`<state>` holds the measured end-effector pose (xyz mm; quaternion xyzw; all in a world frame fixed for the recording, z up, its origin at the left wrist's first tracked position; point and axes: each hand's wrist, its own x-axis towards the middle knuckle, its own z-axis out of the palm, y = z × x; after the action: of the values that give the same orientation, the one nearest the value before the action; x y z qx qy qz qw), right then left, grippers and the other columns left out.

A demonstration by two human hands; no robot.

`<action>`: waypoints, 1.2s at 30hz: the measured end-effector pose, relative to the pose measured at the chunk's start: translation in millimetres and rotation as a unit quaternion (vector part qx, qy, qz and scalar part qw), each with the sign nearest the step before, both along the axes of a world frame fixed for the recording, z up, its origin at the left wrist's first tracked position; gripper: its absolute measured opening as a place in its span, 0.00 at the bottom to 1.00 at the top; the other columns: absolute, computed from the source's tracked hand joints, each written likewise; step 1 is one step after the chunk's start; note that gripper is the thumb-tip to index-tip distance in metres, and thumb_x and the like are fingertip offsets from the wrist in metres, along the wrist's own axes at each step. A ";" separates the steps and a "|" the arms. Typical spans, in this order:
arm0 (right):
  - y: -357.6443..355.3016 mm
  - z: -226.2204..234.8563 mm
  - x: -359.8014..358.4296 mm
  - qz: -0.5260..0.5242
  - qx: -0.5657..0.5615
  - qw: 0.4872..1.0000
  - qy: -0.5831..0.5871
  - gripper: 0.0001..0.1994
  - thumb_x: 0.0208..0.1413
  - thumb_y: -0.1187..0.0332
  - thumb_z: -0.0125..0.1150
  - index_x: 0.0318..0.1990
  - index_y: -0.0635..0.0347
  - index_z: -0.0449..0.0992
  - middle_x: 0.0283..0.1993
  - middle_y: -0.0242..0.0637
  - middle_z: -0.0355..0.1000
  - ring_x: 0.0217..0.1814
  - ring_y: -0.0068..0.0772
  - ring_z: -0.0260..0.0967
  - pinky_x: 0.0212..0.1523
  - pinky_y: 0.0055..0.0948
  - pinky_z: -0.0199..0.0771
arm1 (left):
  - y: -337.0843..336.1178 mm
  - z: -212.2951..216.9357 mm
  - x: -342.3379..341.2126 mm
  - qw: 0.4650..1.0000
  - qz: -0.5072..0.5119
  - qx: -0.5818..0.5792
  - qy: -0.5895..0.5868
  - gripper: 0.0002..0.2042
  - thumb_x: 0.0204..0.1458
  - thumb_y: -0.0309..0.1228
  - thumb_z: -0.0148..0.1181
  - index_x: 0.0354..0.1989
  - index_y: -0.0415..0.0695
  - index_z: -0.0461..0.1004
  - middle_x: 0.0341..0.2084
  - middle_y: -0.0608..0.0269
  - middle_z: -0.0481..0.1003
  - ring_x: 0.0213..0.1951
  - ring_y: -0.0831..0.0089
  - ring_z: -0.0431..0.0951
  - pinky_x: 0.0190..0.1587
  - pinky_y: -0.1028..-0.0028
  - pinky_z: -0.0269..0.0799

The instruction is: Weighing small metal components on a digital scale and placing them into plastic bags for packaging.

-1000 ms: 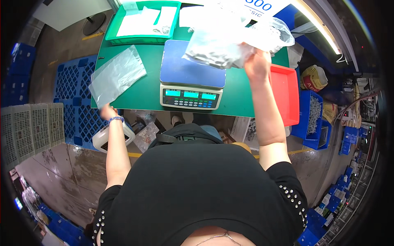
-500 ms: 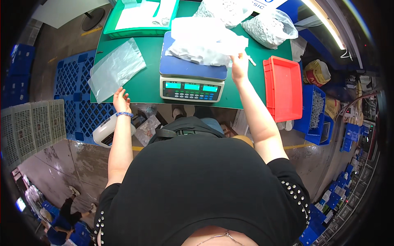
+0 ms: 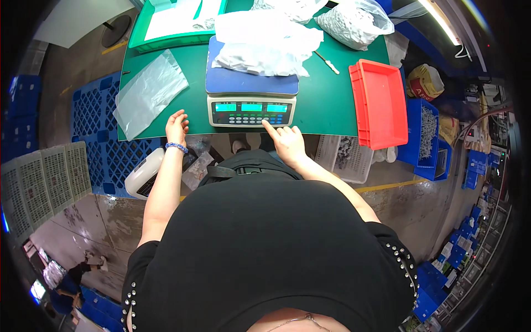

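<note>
A counting scale (image 3: 251, 105) with a blue platform and three lit green displays stands on the green table (image 3: 321, 99). A clear plastic bag of small white parts (image 3: 260, 47) lies on its platform. My right hand (image 3: 285, 141) points its index finger at the scale's keypad, holding nothing. My left hand (image 3: 177, 126), with a blue bead bracelet at the wrist, rests open on the table's front edge, left of the scale. An empty flat clear bag (image 3: 148, 91) lies on the table further left.
A red tray (image 3: 381, 102) sits at the table's right end, a green tray (image 3: 171, 22) with papers at the back left, and another filled bag (image 3: 357, 22) at the back right. Blue pallets (image 3: 91, 119) and blue bins (image 3: 423, 133) flank the table.
The bag of parts, held up in my right hand before, now lies on the scale. My right hand has come down to the keypad. My left hand moved from below up onto the table edge.
</note>
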<state>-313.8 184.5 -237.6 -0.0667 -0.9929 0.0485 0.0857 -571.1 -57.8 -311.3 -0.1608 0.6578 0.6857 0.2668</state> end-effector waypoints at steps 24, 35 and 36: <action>-1.9 1.3 -9.3 -0.050 0.051 0.986 -0.149 0.31 0.47 0.73 0.49 0.63 0.51 0.57 0.22 0.29 0.70 0.24 0.27 0.67 0.33 0.30 0.58 | -18.9 -22.6 4.8 0.999 0.009 -0.039 -0.014 0.08 0.53 0.28 0.53 0.41 0.46 0.73 0.28 0.69 0.74 0.24 0.83 0.73 0.22 0.85 0.63; -6.5 17.9 -14.1 -0.010 -0.202 0.974 -0.102 0.17 0.54 0.69 0.51 0.53 0.52 0.67 0.31 0.39 0.74 0.32 0.40 0.71 0.36 0.37 0.66 | -19.2 -26.4 8.4 0.997 -0.031 -0.066 0.034 0.07 0.53 0.27 0.52 0.39 0.44 0.72 0.29 0.67 0.75 0.26 0.81 0.75 0.25 0.84 0.64; -10.2 26.1 -16.9 -0.023 -0.224 0.964 -0.142 0.15 0.53 0.68 0.52 0.50 0.52 0.69 0.32 0.41 0.74 0.33 0.40 0.71 0.38 0.38 0.67 | -18.7 -26.7 9.1 0.996 -0.039 -0.071 0.044 0.07 0.52 0.26 0.52 0.39 0.43 0.72 0.29 0.67 0.75 0.26 0.81 0.75 0.25 0.84 0.64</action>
<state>-330.7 174.3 -211.5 -0.1127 -0.9569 0.2577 -0.0727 -562.1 -76.6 -338.0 -0.1230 0.7219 0.6326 0.2520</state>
